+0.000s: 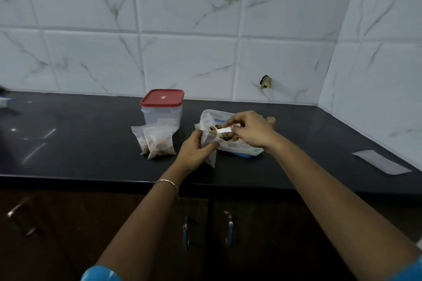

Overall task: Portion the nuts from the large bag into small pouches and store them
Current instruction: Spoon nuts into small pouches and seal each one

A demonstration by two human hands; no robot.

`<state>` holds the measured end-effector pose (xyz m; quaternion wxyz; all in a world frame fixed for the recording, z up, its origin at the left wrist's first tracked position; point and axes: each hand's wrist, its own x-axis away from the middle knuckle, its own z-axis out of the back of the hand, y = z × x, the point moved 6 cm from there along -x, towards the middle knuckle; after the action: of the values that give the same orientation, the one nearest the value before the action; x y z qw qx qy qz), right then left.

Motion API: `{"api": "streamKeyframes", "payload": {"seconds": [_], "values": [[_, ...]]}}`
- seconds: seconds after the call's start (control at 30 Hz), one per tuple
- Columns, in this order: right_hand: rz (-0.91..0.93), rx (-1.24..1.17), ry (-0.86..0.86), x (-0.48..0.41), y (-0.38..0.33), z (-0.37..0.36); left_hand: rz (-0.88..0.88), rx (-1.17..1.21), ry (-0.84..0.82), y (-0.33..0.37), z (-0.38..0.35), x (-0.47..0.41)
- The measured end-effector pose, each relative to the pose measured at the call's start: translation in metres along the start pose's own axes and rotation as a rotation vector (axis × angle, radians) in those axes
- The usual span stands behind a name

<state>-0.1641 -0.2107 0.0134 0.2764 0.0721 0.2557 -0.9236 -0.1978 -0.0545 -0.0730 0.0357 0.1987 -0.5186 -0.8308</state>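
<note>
Head view: left hand [195, 154] grips a small pouch [209, 136], fingers and thumb curled round its sides, mouth up. Right hand [252, 132] pinches the handle of a white scoop [225, 130]; the bowl, with nuts in it, sits at the pouch mouth. The large bag [239, 147] lies open on the black counter [91, 143], just behind the pouch and under the right hand. Two filled pouches [159, 141] stand left, against a red-lidded container [162, 107]. A paper strip [381, 162] lies far right.

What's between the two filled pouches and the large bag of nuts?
In the head view, the left hand, gripping an open small pouch; the right hand holds a white scoop over it.
</note>
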Motion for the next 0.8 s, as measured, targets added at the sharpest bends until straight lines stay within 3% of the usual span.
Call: {"api": "streamKeyframes", "payload": {"seconds": [0.2,0.3,0.5,0.8], "values": [[0.441,0.475,0.25,0.014,-0.033,0.006,-0.02,0.069,0.059,-0.001,0.005,-0.001],[0.526,0.619,0.338,0.016,-0.036,0.002,-0.036,0.1,0.08,-0.001,0.006,-0.001],[0.555,0.64,0.397,0.018,-0.033,0.001,-0.022,0.114,0.028,-0.001,0.004,0.0],[0.415,0.316,0.384,0.016,-0.016,0.011,0.064,-0.065,-0.016,-0.005,0.0,-0.002]]}}
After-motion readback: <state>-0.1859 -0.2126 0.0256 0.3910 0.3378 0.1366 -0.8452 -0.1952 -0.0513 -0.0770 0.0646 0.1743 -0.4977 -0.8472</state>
